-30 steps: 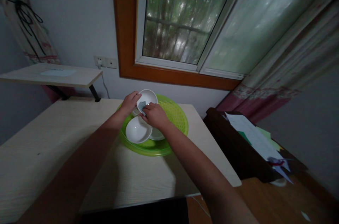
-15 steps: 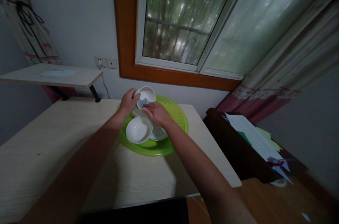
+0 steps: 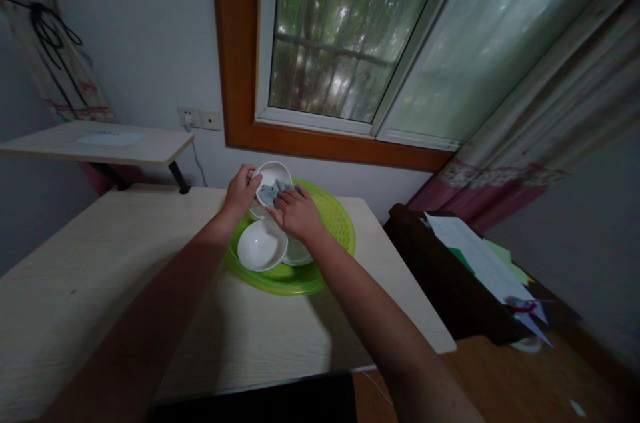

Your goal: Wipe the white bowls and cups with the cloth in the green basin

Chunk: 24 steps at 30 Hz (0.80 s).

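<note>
My left hand [image 3: 242, 190] grips the rim of a white bowl [image 3: 273, 171], which is tilted toward me above the green basket [image 3: 330, 210]. In my right hand [image 3: 296, 210] is a grey-blue cloth [image 3: 270, 193], pressed against the inside of that bowl at its right rim. A second white bowl [image 3: 263, 245] sits upright in the front left of the basket. Beside it is another pale dish [image 3: 299, 252], partly covered by my right wrist. Under the held bowl shows the edge of one more pale dish [image 3: 259, 211].
The basket stands on a light wooden table [image 3: 125, 263] against the wall below a window [image 3: 345, 43]. At the left rises a small raised shelf [image 3: 100, 140] on black legs. Beyond the table's right edge is a dark cabinet [image 3: 435, 270] with papers [image 3: 475, 256] on it.
More of the cloth shows now, spread wider in the bowl and over its right rim. My right hand's fingers have shifted and spread slightly. The held bowl has moved a little left.
</note>
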Motion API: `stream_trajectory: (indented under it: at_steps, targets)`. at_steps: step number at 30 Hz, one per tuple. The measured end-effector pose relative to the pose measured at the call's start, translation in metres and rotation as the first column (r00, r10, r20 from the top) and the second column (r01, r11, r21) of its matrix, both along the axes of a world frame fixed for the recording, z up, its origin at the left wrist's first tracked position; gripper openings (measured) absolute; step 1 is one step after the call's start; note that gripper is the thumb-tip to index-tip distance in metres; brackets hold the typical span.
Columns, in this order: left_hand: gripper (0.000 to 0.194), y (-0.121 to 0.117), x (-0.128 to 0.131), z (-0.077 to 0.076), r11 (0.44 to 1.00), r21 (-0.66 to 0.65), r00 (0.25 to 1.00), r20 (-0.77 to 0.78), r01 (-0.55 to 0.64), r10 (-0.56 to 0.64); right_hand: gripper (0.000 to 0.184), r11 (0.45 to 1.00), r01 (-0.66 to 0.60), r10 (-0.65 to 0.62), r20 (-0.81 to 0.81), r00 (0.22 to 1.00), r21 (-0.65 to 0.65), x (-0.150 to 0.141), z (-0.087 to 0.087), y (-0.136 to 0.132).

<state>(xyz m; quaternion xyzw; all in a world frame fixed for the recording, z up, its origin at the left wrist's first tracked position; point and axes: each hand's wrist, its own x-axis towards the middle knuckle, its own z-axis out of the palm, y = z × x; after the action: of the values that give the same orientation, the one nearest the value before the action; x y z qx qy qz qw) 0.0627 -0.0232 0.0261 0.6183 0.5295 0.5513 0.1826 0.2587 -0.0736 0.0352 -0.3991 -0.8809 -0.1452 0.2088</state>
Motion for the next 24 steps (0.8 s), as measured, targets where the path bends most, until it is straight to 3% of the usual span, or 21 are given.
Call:
stream_trajectory:
  at_steps: [4, 11, 14, 18, 24]
  targets:
    - [0.027, 0.002, 0.000, -0.002, 1.000, 0.010, 0.999, -0.034, -0.019, 0.019, 0.053, 0.994, -0.061, 0.061, 0.005, 0.998, -0.092, -0.002, 0.002, -0.005]
    - [0.030, 0.001, 0.000, -0.003, 1.000, 0.028, 0.998, -0.068, -0.006, 0.007, 0.065, 0.940, -0.250, 0.201, -0.215, 0.956, -0.230, 0.000, -0.002, -0.006]
    - [0.030, 0.001, 0.000, -0.003, 1.000, 0.027, 0.998, -0.056, -0.013, 0.014, 0.060, 0.923, -0.289, 0.229, -0.241, 0.943, -0.254, 0.001, -0.001, -0.004]
    - [0.030, 0.003, -0.001, -0.005, 0.999, 0.031, 0.999, -0.041, -0.021, 0.022, 0.049, 0.941, -0.236, 0.196, -0.177, 0.965, -0.244, 0.002, -0.001, 0.002]
    - [0.031, 0.003, 0.000, -0.004, 0.999, -0.001, 0.998, -0.041, 0.047, -0.047, 0.044, 0.989, -0.009, 0.004, -0.039, 0.999, -0.146, 0.003, -0.006, 0.005]
